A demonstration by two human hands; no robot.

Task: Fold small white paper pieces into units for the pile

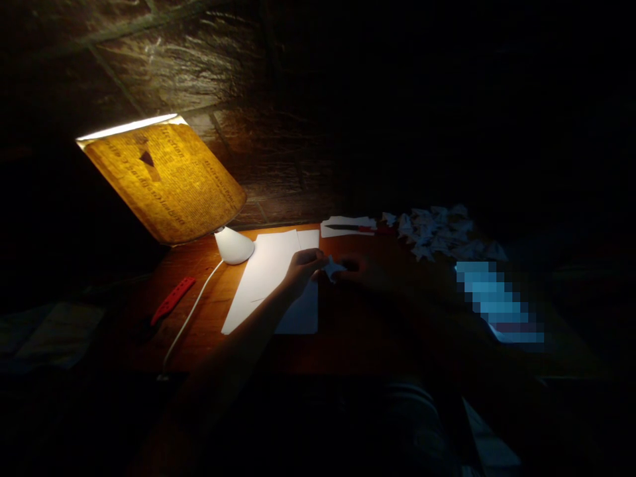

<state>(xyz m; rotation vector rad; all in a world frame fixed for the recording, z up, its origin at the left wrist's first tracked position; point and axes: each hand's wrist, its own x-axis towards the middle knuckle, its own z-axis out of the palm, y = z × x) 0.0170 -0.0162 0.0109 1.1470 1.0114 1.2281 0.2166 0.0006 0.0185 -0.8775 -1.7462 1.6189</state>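
Between my two hands is a small folded paper piece (332, 268), pale, with pointed corners like a star. My left hand (304, 270) pinches its left side, lit by the lamp. On its right side are the fingers of my right hand (362, 270), closed on it but mostly in shadow. Below my left hand and wrist lies a stack of white paper sheets (271, 265). A heap of similar folded paper pieces (437, 232) lies at the back right of the wooden table (199, 311).
A lit lamp (169, 182) with a printed yellow shade stands at left, its white cord (193, 313) running to the front edge. A red-handled knife (173, 298) lies beside it. Behind are paper pieces (342, 232) under another knife (348, 228). A glowing, blurred screen (497, 301) is at right.
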